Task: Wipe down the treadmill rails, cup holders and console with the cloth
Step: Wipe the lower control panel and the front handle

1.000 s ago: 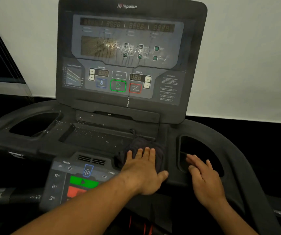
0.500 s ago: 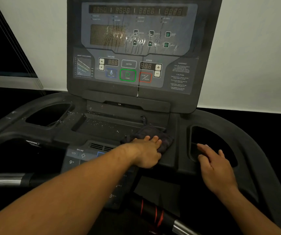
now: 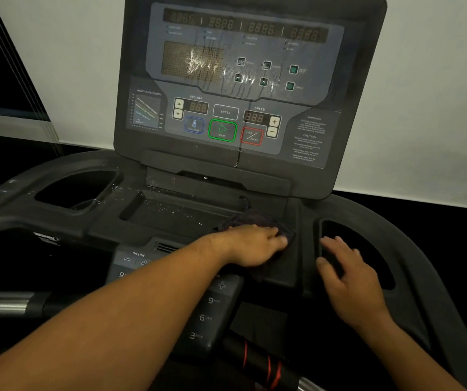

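LEFT: I am watching the left hand (image 3: pixel 254 245) pressing the cloth (image 3: pixel 257 220), fingers straight and close | CLOTH: lying beside the tray (image 3: pixel 175 214), below the console (image 3: pixel 240 80) | RIGHT: right hand (image 3: pixel 350 277) resting on the right cup holder (image 3: pixel 367 241) rim, fingers relaxed and spread | droplets streaking the console

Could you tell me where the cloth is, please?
Head view: the cloth lies right of centre under the left hand, between the centre tray and the right cup holder.
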{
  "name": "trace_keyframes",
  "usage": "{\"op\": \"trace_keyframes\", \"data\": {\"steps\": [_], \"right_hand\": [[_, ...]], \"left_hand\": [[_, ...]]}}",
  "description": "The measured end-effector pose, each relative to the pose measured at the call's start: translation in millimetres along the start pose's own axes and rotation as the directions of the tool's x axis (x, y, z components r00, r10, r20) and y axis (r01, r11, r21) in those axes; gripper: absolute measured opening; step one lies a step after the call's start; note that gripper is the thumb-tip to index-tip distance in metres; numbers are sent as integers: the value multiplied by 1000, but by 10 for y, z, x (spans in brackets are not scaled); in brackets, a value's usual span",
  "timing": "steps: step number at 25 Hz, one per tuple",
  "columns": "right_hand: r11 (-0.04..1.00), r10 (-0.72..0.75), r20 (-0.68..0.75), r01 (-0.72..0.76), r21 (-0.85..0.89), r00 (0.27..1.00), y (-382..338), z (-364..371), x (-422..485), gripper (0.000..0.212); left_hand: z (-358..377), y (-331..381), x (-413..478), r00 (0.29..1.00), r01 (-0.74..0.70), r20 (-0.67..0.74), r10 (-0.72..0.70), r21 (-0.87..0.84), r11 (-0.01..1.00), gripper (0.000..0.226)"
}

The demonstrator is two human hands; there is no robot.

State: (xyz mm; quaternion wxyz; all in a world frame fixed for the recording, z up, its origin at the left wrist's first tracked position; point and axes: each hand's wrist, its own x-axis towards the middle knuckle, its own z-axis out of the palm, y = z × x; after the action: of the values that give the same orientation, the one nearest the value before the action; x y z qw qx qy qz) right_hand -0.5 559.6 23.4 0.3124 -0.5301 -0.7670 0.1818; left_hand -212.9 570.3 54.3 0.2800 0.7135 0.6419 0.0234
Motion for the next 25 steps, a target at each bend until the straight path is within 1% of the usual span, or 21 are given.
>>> {"op": "trace_keyframes", "data": {"steps": [1, 2, 3, 4, 5, 6, 7, 8, 9, 10, 12, 15, 17, 18, 20, 22, 23, 25], "right_hand": [[996, -86, 25, 87, -15, 996, -119, 72, 65, 33], [985, -167, 58, 169, -27, 984, -259, 152, 141, 32], [973, -225, 98, 229, -36, 970, -395, 251, 225, 34], [963, -259, 154, 268, -41, 953, -525, 355, 310, 38], [958, -264, 236, 283, -50, 935, -653, 464, 403, 41], [956, -241, 349, 284, -76, 905, -754, 578, 492, 45], [950, -184, 479, 281, -137, 858, -814, 666, 556, 49], [928, -107, 600, 297, -226, 792, -837, 737, 621, 53], [898, -58, 678, 335, -286, 733, -822, 774, 660, 55], [876, -45, 716, 372, -308, 697, -798, 789, 666, 57], [859, -68, 738, 416, -299, 671, -742, 739, 613, 65], [842, -136, 726, 465, -273, 674, -649, 621, 523, 81], [824, -157, 734, 497, -272, 661, -571, 582, 518, 84], [821, -151, 741, 500, -274, 654, -562, 603, 530, 84], [836, -143, 746, 483, -262, 651, -648, 720, 621, 76], [853, -132, 754, 461, -244, 643, -807, 908, 724, 58], [862, -134, 749, 450, -235, 648, -871, 986, 756, 52], [877, -145, 737, 431, -213, 661, -901, 1036, 746, 49]], "left_hand": [[-112, -48, -56, 990, -44, -134, 38, -46, 998, 52], [-266, -127, -118, 961, -62, -273, 42, -65, 996, 43], [-432, -254, -187, 924, -53, -383, 25, -63, 997, 35], [-583, -408, -276, 892, -35, -451, 9, -49, 998, 29], [-713, -597, -368, 880, -9, -475, -1, -18, 1000, 26], [-798, -809, -450, 888, 28, -459, -12, 27, 999, 24], [-841, -1003, -532, 911, 70, -410, -33, 74, 995, 23], [-858, -1188, -597, 933, 107, -356, -62, 108, 988, 22], [-856, -1346, -649, 946, 136, -313, -89, 133, 982, 21], [-840, -1486, -706, 950, 153, -293, -104, 148, 977, 20], [-807, -1693, -797, 954, 153, -282, -104, 158, 975, 17], [-759, -1860, -900, 963, 186, -229, -141, 190, 964, 16], [-709, -1903, -924, 951, 234, -245, -186, 185, 955, 21], [-676, -1915, -920, 945, 238, -268, -186, 177, 955, 22], [-644, -1928, -889, 934, 239, -312, -176, 175, 955, 25], [-634, -1918, -874, 929, 261, -314, -197, 174, 950, 29], [-628, -1911, -870, 929, 265, -311, -201, 182, 947, 30], [-627, -1895, -871, 929, 271, -305, -208, 183, 945, 31]]}}
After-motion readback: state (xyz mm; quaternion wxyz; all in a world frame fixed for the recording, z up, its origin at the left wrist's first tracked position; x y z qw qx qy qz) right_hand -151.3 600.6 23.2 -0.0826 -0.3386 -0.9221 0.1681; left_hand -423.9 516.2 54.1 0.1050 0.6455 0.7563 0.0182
